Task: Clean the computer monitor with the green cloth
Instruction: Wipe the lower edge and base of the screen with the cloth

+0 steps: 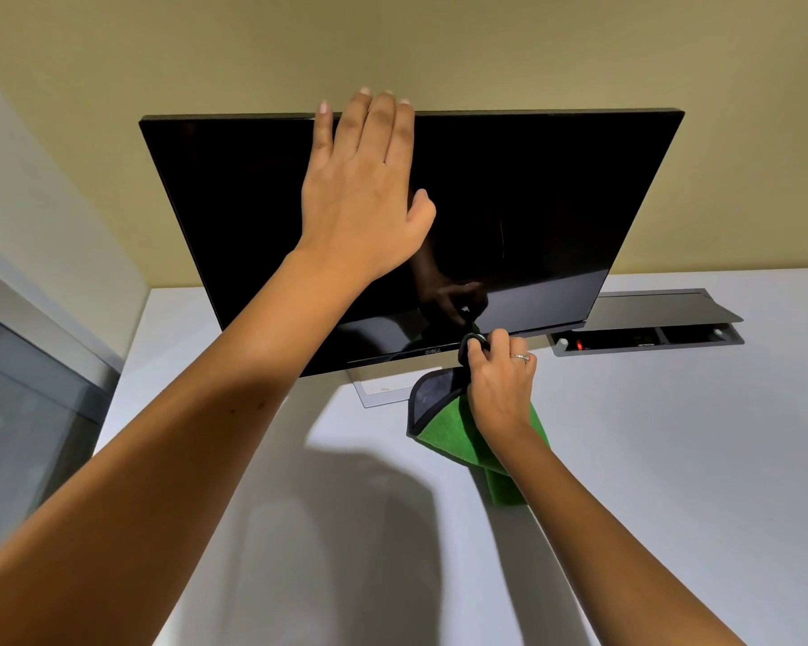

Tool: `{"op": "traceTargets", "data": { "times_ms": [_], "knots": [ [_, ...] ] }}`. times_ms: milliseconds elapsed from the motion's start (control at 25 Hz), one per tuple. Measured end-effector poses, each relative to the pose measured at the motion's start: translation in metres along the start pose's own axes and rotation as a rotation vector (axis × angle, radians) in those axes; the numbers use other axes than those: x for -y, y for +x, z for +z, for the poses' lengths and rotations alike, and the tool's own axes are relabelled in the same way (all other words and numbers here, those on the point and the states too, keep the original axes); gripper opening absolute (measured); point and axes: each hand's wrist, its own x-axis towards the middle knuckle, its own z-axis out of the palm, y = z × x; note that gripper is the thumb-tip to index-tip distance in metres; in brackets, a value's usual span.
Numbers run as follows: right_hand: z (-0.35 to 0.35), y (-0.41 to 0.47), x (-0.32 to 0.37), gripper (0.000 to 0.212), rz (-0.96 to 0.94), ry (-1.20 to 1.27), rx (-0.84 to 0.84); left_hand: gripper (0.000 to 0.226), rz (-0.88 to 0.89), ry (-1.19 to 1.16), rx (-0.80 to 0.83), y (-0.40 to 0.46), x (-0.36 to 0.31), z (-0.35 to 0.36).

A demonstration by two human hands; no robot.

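A big flat black computer monitor [509,202] stands on a white desk [672,459], tipped back a little so its dark glass faces up toward the camera. Its long side runs left to right.

The left hand [365,193] lies flat on the top middle of the screen. Its fingers are straight, and the tips reach over the top edge. It holds nothing. I think it is there to keep the monitor from wobbling.

The right hand [500,380] is low down, at the bottom edge of the screen, just right of the little logo. Its fingers are curled tight around a soft green cloth with a dark grey side and black trim [444,431]. A bunched bit of cloth pokes out past the fingertips and touches the bottom strip of the monitor. The rest hangs down under the hand to the desk.

So the cloth is at the very bottom, and almost all of the screen lies above it and out to both sides. The right hand is the 1 that must do the wiping. The next wipe will likely need to go up or along the long bottom edge.

Behind, to the right, a grey cable box [649,331] sits open in the desk.
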Motion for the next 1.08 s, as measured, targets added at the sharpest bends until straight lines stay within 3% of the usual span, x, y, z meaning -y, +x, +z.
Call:
{"op": "traceTargets", "data": {
  "times_ms": [120, 240, 680, 840, 1080],
  "knots": [
    [0.003, 0.0, 0.003, 0.026, -0.02, -0.013, -0.065, 0.073, 0.014, -0.014, 0.034, 0.002, 0.003, 0.0],
    [0.003, -0.002, 0.009, 0.04, -0.037, 0.018, -0.091, 0.073, 0.025, -0.012, 0.054, 0.003, 0.005, -0.002],
    [0.01, -0.009, 0.025, 0.042, -0.107, 0.171, -0.141, 0.072, 0.029, -0.03, 0.062, 0.004, 0.004, -0.005],
    [0.011, -0.019, 0.0, 0.045, 0.002, 0.191, -0.144, 0.073, 0.031, -0.025, 0.061, 0.004, 0.005, -0.005],
    [0.004, -0.002, -0.008, 0.029, 0.062, 0.063, -0.063, 0.072, 0.03, -0.028, 0.051, 0.004, 0.005, -0.004]
  ]
}}
